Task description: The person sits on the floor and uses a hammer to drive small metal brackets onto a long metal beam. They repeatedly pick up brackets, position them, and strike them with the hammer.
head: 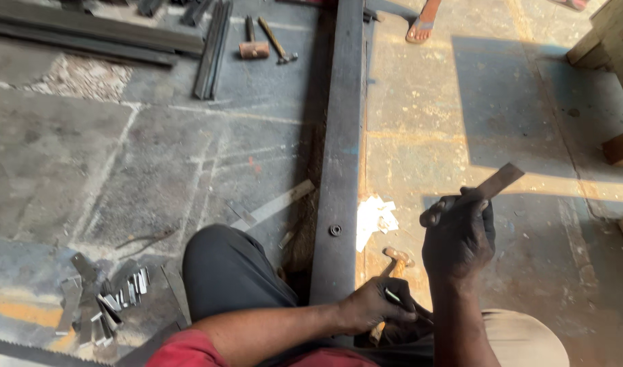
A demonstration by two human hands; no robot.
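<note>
Strip, flat steel, looks stiff, light, sharp-edged; my right hand fingers clamped on lower end. Left hand fingers closed round marker beside beam. I'd grip flat faces.

Bare concrete floor lies open right of the long dark steel beam, which walls off the left side, where small cut metal strips crowd the floor.

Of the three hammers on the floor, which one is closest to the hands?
The wooden-handled hammer lying right of the long steel beam, just above the left hand. The other two lie far off, near the top.
</note>
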